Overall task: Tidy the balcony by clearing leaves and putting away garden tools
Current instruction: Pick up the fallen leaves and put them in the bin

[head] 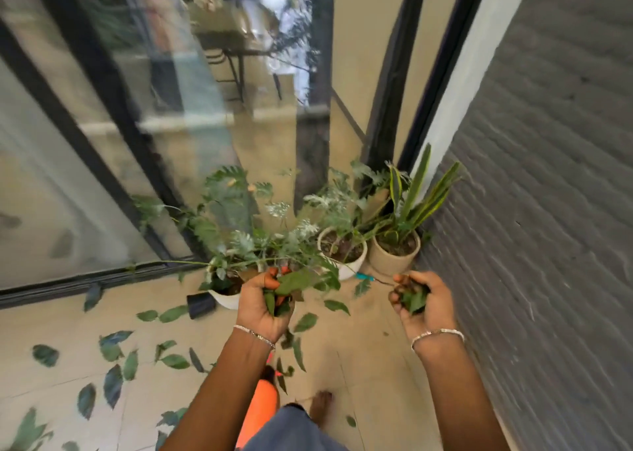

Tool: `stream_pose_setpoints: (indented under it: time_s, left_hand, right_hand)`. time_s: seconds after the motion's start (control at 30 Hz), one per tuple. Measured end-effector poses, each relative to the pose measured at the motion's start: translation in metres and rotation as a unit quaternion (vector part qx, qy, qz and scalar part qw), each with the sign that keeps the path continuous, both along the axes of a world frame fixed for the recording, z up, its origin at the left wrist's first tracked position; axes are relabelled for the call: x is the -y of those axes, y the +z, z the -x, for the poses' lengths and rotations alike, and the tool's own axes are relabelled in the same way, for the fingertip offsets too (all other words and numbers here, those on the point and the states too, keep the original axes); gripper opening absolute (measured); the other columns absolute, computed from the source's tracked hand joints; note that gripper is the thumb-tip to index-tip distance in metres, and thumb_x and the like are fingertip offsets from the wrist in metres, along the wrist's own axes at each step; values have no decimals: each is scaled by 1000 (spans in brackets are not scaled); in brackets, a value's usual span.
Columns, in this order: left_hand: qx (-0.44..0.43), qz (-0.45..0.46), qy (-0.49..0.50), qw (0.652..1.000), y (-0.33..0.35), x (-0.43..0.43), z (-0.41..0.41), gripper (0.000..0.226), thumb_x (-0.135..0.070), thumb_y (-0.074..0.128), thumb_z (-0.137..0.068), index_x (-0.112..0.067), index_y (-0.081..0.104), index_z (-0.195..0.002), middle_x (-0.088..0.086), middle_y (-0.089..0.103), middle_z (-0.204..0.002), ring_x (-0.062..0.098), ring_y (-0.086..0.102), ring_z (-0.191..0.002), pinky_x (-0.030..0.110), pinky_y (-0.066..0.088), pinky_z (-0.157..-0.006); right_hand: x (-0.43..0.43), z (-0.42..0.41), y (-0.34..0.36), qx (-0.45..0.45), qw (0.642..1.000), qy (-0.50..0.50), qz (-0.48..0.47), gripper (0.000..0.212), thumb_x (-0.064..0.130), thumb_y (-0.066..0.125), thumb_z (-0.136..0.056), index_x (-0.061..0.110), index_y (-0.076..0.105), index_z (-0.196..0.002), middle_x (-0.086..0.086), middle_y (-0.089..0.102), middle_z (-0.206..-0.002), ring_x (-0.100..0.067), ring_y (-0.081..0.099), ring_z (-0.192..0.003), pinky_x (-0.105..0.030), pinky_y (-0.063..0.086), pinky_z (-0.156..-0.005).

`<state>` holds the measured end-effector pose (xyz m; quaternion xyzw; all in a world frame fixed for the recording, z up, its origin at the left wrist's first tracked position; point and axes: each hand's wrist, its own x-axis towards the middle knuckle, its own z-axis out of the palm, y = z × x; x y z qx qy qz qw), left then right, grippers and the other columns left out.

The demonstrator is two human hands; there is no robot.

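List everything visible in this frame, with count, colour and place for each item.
loose leaves: many, dark green, scattered on the tiled floor, mostly left
held leaves: two bunches, green, one in each hand
white pots: two, white, with leafy plants, by the glass door
beige pot: one, beige, with a snake plant, in the corner
black pot: one, black, small, beside the nearer white pot
teal-handled tool: one, teal, on the floor near the pots
orange object: one, orange, under the left arm; kind unclear
glass door: one, black-framed, left
brick wall: one, grey, right
bracelets: two, silver, one per wrist
foot: one, bare, on the tiles
left hand: grips leaves
right hand: grips leaves
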<state>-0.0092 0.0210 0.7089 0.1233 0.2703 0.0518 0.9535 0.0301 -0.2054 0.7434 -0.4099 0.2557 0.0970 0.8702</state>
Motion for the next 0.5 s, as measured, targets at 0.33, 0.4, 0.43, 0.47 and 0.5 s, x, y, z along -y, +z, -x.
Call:
stream_pose_setpoints:
  time_s: [0.33,0.4,0.43,0.47,0.5]
  left_hand:
    - [73,-101,159,979,106,-122,73,22,7,30,-60,-13,36,-68,4,44,-66,16,52,-49,25,56,-53]
    - [85,-106,201,970,114,-155,91,23,8,28,-60,-12,37,-69,5,43,-64,16,52,-48,25,56,-52]
    - [86,-114,218,966,117,-169,99,24,8,28,-59,-12,37,-69,5,43,-64,16,52,-48,25,56,-53]
    - [82,-122,239,960,118,-189,111,24,9,29,-59,-11,38,-69,5,44,-64,15,53,-48,25,56,-53]
    - [78,-128,256,955,118,-206,122,24,9,29,-59,-11,39,-69,5,44,-63,15,53,-48,25,56,-53]
  right_hand:
    - [-166,5,84,86,972,220,-2,28,6,44,-92,15,48,-67,-8,64,-60,-18,55,-56,-24,45,-46]
    - [-207,11,91,91,961,260,-4,27,6,43,-92,14,47,-67,-8,64,-59,-17,55,-52,-23,45,-45]
    - [-226,15,92,93,956,278,-5,27,5,43,-92,14,47,-67,-8,64,-59,-16,54,-51,-22,45,-44]
    - [-251,20,93,94,950,298,-6,26,5,43,-92,14,47,-67,-8,64,-59,-16,54,-51,-22,45,-44]
    - [-273,26,93,92,946,312,-5,26,5,43,-91,14,47,-67,-8,64,-59,-17,54,-52,-22,45,-44]
